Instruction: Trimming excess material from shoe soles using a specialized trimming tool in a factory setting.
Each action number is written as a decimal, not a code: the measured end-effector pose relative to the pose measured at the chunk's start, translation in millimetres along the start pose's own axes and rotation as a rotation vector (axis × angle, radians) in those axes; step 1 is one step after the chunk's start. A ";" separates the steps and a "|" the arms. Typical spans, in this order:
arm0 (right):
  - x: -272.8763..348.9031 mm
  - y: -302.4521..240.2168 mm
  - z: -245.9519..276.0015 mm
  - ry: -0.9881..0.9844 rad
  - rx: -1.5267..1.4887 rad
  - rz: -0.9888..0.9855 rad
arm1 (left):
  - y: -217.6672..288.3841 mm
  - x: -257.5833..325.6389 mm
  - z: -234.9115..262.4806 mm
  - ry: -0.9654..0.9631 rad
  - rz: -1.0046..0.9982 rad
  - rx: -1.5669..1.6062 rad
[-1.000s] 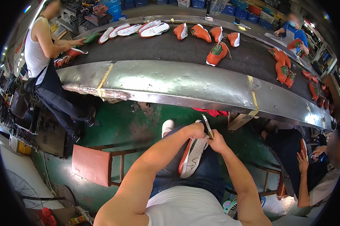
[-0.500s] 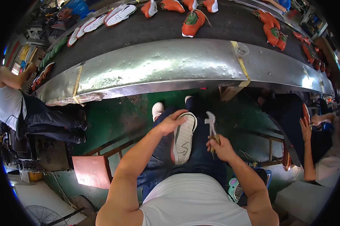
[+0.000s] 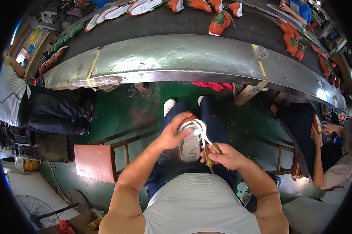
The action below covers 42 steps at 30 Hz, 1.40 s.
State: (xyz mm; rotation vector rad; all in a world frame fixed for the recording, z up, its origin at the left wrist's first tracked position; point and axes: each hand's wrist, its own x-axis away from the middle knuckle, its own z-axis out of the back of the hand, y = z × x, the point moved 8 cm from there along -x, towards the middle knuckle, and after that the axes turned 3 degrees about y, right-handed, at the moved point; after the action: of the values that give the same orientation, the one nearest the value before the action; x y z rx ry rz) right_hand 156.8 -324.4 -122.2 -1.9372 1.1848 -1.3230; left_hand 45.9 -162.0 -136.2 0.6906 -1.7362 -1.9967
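My left hand (image 3: 173,132) grips the toe end of an orange shoe, its pale ribbed sole (image 3: 190,149) turned up over my lap. The thumb lies across the sole. A dark curved mark shows on the sole near the heel end. In my right hand (image 3: 224,156) are metal lasting pincers (image 3: 202,132) with brownish handles, the fingers wrapped round them. The bright curved jaws reach the toe end of the shoe beside my left thumb. Whether the jaws bite on the shoe's edge is too small to tell.
Ahead runs a dark conveyor belt (image 3: 160,25) with a metal side (image 3: 160,58), carrying several orange shoes (image 3: 219,24) and white-soled ones (image 3: 144,6). A brown stool (image 3: 94,163) stands at left. People sit at left (image 3: 12,87) and right (image 3: 320,144). A fan (image 3: 35,210) is lower left.
My right hand has brought the pincers leftward from beside the shoe to its toe end. The handles now show spread apart. My left hand keeps its hold on the shoe.
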 end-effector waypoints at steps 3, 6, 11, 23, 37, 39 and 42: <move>-8.2 1.9 -0.7 -0.005 0.044 -0.125 | -2.3 1.6 4.1 0.029 0.025 0.038; -31.7 2.1 14.7 0.164 0.681 0.070 | -17.3 2.1 12.3 0.088 0.083 0.159; -64.8 14.4 24.1 0.386 0.974 0.546 | -51.4 -4.1 24.3 0.135 0.120 0.219; -21.3 -18.7 14.3 0.328 1.250 0.418 | -53.4 -0.2 20.4 0.258 0.342 0.334; -37.3 -39.5 -4.9 0.213 0.466 0.719 | 71.9 70.8 -35.2 0.086 -0.294 -0.361; -39.6 -36.5 -6.2 0.238 0.426 0.736 | 72.2 76.9 -36.2 0.166 -0.237 -0.458; -38.3 -37.2 -9.4 0.246 0.407 0.689 | 65.9 89.2 -41.2 0.216 -0.175 -0.507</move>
State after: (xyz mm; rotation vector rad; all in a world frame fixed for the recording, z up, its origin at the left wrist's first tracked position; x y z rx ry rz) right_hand 156.6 -272.2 -107.3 -0.9680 1.3906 -1.2940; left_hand -1.4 -257.3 -84.5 0.8568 -1.0139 -2.2539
